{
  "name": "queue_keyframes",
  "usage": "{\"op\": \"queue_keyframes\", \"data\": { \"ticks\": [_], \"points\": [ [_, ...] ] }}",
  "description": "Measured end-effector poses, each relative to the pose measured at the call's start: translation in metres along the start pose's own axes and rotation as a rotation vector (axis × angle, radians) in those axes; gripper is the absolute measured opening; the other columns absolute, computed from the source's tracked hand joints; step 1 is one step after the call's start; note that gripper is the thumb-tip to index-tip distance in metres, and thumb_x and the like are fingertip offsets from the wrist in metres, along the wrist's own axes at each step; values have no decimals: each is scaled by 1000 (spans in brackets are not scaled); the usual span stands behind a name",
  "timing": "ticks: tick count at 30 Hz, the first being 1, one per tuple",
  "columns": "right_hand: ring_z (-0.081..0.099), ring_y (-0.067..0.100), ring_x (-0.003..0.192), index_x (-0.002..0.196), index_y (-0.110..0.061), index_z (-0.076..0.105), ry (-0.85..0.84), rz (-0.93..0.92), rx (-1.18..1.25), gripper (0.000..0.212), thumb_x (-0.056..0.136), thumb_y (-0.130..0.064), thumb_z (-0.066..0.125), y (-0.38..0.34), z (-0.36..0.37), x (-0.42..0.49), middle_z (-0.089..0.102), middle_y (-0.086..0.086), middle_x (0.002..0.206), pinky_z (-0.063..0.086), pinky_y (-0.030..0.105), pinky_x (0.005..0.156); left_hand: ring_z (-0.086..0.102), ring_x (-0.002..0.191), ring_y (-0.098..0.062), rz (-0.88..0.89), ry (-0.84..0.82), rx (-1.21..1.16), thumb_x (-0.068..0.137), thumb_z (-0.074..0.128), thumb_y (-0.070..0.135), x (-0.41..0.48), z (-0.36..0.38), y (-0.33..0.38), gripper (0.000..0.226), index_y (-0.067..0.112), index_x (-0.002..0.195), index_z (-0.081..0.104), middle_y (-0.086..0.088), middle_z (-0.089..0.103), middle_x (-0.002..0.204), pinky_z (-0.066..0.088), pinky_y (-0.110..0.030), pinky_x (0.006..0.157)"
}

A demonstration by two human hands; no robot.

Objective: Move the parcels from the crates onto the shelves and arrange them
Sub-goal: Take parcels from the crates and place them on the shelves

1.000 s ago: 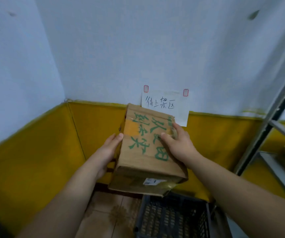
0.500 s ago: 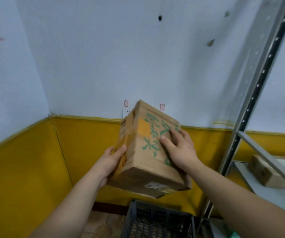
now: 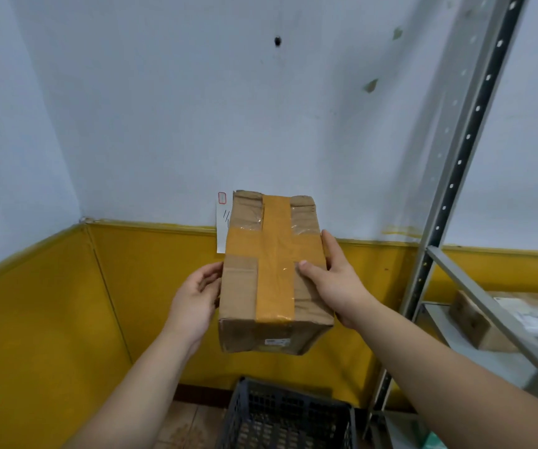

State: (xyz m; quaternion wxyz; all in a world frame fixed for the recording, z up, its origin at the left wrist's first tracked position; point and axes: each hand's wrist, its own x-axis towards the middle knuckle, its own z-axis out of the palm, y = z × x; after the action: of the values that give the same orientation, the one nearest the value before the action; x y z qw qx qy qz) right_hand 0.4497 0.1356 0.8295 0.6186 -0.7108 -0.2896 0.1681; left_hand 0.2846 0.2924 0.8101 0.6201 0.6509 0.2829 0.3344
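Observation:
A brown cardboard parcel [image 3: 270,273] crossed with orange-brown tape is held in the air in front of the wall, above a dark plastic crate [image 3: 285,416]. My right hand [image 3: 335,283] grips its right side, thumb on the taped top face. My left hand [image 3: 196,299] cups its left side with the fingers curled against the edge. A small white label shows on the parcel's near end. The grey metal shelf [image 3: 475,345] stands at the right, with another cardboard parcel [image 3: 481,322] lying on it.
A white paper note [image 3: 222,228] is stuck on the wall behind the parcel. The shelf's perforated upright post [image 3: 455,176] rises at the right. Yellow lower walls meet in a corner at the left. Tiled floor shows beside the crate.
The parcel has been rolled in my hands: the face with green characters has turned away and the taped face now points up. The view has swung slightly right, showing more of the shelf.

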Motion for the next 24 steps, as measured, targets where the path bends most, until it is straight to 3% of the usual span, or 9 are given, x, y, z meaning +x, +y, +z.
{"op": "queue_keyframes", "data": {
  "ticks": [3, 5, 7, 10, 12, 14, 18, 21, 24],
  "points": [
    [52, -14, 99, 150, -49, 20, 16, -49, -51, 71, 95, -34, 62, -2, -5, -4, 38, -45, 109, 46, 10, 76, 58, 111, -17, -101, -50, -20, 86, 59, 51, -2, 5, -2, 62, 34, 142, 38, 4, 55, 133, 52, -38, 85],
    [47, 0, 118, 149, -47, 27, 2, -37, -15, 64, 96, -34, 61, 0, -8, -7, 39, -27, 130, 46, 22, 92, 58, 103, -17, -242, -130, -28, 70, 53, 72, -3, 9, 1, 91, 35, 149, 28, 0, 53, 136, 47, -32, 71],
    [43, 5, 120, 148, -44, 34, 1, -27, -11, 58, 97, -32, 60, 2, -12, -11, 39, -17, 140, 44, 23, 91, 53, 108, -15, -266, -170, 41, 69, 44, 79, -6, 12, 4, 91, 39, 149, 28, 7, 48, 140, 40, -29, 74],
    [46, 8, 120, 146, -42, 38, 18, -30, -1, 53, 98, -33, 58, 2, -21, -15, 43, -15, 141, 43, 25, 92, 46, 124, -19, -187, -88, 124, 87, 38, 70, -6, 12, 1, 68, 40, 147, 31, 9, 41, 148, 36, -33, 87],
    [45, 7, 122, 145, -42, 40, 16, -43, -19, 49, 99, -34, 55, -1, -25, -16, 43, -14, 142, 43, 25, 94, 56, 103, -16, -167, -12, 116, 90, 45, 62, -8, 11, 4, 62, 40, 147, 33, 1, 46, 145, 45, -30, 77],
    [37, 12, 136, 144, -42, 42, 23, -55, -144, 47, 98, -42, 52, -1, -28, -15, 36, -11, 152, 35, 35, 110, 56, 86, -14, -185, 30, 97, 86, 54, 60, -9, 10, 9, 69, 39, 147, 30, -6, 49, 140, 50, -32, 66],
    [14, 19, 149, 149, -39, 35, -27, -80, -424, 67, 90, -70, 40, -4, -28, -19, 18, -6, 162, 13, 45, 119, 62, 92, -22, -155, 26, 137, 80, 66, 55, -12, 14, 14, 71, 32, 142, 39, -3, 59, 122, 55, -43, 80],
    [27, 19, 145, 153, -39, 23, -80, -52, -260, 82, 84, -79, 39, -10, -27, -23, 26, -6, 160, 21, 44, 119, 59, 102, -18, -54, 18, 180, 78, 78, 37, -20, 24, 12, 75, 31, 142, 39, 6, 53, 125, 50, -33, 79],
    [53, 22, 129, 153, -47, 10, -135, 17, 1, 104, 67, -78, 58, -12, -31, -23, 45, -6, 150, 43, 48, 107, 52, 111, -14, 22, 1, 219, 77, 81, 27, -27, 31, 11, 82, 37, 144, 34, 12, 45, 128, 47, -29, 78]
  ]
}}
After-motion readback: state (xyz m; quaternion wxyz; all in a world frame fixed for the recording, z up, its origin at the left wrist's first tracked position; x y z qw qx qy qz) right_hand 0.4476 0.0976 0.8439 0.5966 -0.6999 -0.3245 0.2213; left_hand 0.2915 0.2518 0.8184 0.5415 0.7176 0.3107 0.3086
